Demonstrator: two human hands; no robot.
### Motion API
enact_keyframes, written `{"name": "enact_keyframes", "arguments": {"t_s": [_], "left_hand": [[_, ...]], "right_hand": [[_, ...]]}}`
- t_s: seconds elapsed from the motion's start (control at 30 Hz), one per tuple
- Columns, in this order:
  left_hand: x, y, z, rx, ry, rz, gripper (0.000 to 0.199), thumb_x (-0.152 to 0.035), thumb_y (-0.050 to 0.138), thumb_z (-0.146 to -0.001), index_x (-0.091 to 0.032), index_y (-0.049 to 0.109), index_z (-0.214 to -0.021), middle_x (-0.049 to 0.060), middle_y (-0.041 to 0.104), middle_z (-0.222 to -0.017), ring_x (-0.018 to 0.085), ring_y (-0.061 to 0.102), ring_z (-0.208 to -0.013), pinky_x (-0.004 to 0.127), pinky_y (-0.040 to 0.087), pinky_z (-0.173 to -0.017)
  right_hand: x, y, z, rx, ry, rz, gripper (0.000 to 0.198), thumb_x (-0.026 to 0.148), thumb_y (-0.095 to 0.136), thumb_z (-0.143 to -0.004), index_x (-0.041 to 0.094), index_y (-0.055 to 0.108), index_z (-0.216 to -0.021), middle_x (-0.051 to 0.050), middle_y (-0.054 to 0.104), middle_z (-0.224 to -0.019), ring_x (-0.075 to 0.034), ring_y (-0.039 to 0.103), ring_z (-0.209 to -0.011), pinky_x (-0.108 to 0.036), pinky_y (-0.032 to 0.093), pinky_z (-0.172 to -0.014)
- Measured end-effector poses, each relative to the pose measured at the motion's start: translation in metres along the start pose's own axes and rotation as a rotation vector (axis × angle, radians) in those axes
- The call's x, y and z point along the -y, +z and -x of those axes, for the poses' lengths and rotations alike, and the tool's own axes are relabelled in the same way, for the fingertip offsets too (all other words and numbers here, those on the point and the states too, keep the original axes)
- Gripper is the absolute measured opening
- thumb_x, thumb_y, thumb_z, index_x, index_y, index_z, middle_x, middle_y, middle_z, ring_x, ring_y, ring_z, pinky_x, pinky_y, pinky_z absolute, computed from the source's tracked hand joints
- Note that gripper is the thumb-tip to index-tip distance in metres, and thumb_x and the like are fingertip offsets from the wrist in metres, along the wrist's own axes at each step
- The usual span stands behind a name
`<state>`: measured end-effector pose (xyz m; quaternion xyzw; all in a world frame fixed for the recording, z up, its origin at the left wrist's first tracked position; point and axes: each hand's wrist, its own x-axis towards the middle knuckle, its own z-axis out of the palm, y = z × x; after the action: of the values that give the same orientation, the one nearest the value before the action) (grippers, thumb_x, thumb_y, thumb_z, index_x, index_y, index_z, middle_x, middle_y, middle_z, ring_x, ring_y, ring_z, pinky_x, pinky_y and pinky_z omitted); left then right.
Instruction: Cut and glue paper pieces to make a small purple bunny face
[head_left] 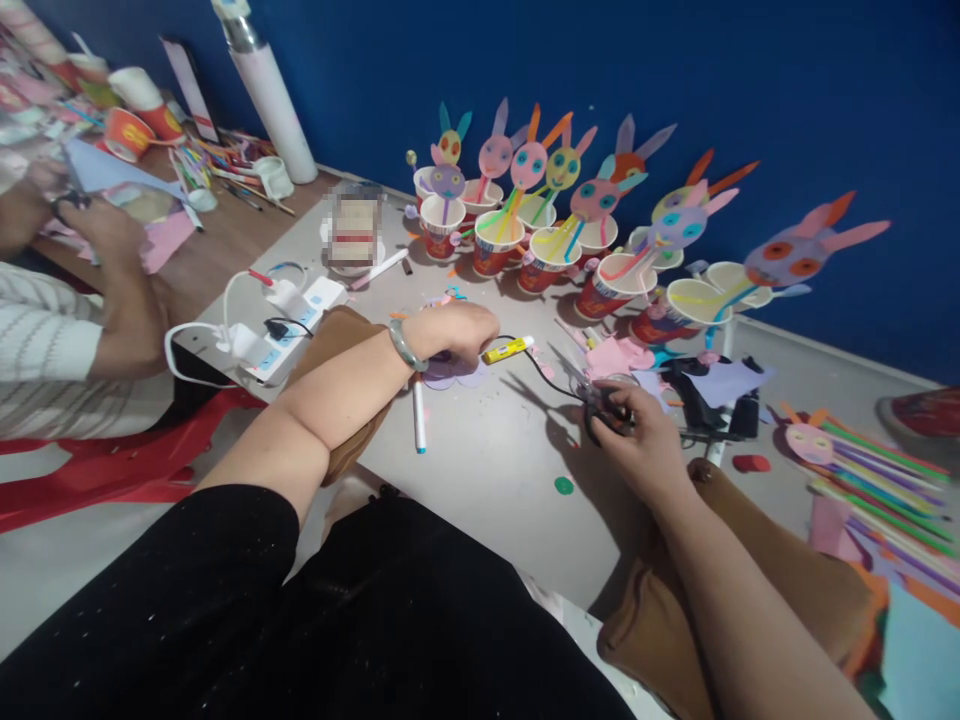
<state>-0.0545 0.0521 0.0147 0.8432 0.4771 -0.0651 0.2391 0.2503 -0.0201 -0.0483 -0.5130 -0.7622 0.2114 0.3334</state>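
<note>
Just right of the yellow tube (508, 350), it's scissors (590, 392) in my right hand (651, 440), fingers hooked around the black handles, blades reaching out ahead of my knuckles. Over on the tube's left, my left hand (459, 335) curls above purple paper (450, 378); whether those fingers pinch anything, I can't tell. Nearer me than the tube: a white marker (419, 415) to its left, a green disc (564, 486) to its right. Beyond the tube, rabbit-eared paper cups (495, 262) line up!
</note>
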Motion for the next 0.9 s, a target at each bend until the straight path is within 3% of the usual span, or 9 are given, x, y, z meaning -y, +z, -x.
{"name": "enact_keyframes", "arguments": {"t_s": [0.1, 0.3, 0.57, 0.9], "left_hand": [[-0.009, -0.008, 0.003, 0.044, 0.027, -0.15, 0.028, -0.022, 0.067, -0.066, -0.017, 0.08, -0.091, 0.006, 0.072, -0.084, 0.02, 0.06, -0.077, 0.031, 0.039, -0.068], [-0.019, -0.003, 0.002, 0.069, 0.18, -0.155, 0.026, -0.017, 0.065, -0.07, -0.02, 0.081, -0.09, 0.004, 0.071, -0.073, 0.015, 0.057, -0.066, 0.03, 0.036, -0.065], [-0.022, 0.018, 0.0, -0.128, 0.204, -0.342, 0.023, -0.012, 0.056, -0.079, -0.015, 0.078, -0.084, 0.008, 0.066, -0.069, 0.017, 0.057, -0.065, 0.032, 0.034, -0.064], [-0.023, 0.007, 0.0, -0.02, 0.179, -0.336, 0.02, -0.014, 0.058, -0.073, -0.016, 0.077, -0.078, 0.006, 0.063, -0.064, 0.015, 0.052, -0.06, 0.031, 0.028, -0.06]], "right_hand": [[-0.005, 0.002, 0.001, 0.058, -0.078, 0.089, 0.02, 0.034, 0.068, -0.076, 0.026, 0.049, -0.077, -0.012, 0.074, -0.11, -0.031, 0.067, -0.103, -0.047, 0.049, -0.088], [-0.002, -0.002, 0.004, 0.176, -0.144, 0.292, 0.016, 0.036, 0.066, -0.078, 0.025, 0.055, -0.078, -0.012, 0.074, -0.114, -0.036, 0.063, -0.111, -0.053, 0.044, -0.091], [0.007, -0.004, 0.005, 0.246, -0.145, 0.362, 0.015, 0.033, 0.066, -0.078, 0.022, 0.059, -0.084, -0.013, 0.073, -0.116, -0.036, 0.057, -0.118, -0.052, 0.037, -0.096], [0.021, -0.002, 0.001, 0.245, -0.064, 0.349, 0.014, 0.029, 0.066, -0.076, 0.021, 0.06, -0.086, -0.013, 0.071, -0.107, -0.033, 0.055, -0.113, -0.046, 0.035, -0.095]]}}
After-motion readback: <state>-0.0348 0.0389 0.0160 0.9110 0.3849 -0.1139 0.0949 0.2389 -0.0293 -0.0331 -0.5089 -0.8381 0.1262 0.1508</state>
